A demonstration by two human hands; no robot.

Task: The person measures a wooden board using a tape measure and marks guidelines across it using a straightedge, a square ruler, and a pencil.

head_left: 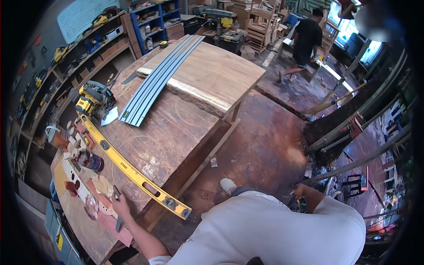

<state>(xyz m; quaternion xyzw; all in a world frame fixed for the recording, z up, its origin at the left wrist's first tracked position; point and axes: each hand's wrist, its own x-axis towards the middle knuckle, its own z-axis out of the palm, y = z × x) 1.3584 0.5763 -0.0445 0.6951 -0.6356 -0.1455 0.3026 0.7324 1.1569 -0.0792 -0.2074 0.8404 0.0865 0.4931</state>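
Observation:
My left hand (120, 206) is at the near left edge of the workbench, fingers closed round a dark grey bar-like tool (118, 225) whose ends show above and below the hand. Beneath it lie a pinkish sheet (114, 226) and a clear plastic piece (92, 207). My right hand (301, 191) hangs out at the right, past my white shirt, fingers curled. A small thing seems to stick out of it, too small to name. Between my body and the bench's middle, a long yellow spirit level (126, 167) lies along the bench, its near end past the edge.
On the workbench (176, 137) are a wooden slab (216, 73), a grey guide rail (161, 79) across it, a yellow-and-black circular saw (92, 99) and an open can (90, 161). Tool shelves (73, 79) line the left wall. Another person (308, 39) walks at the back right, near stacked chairs.

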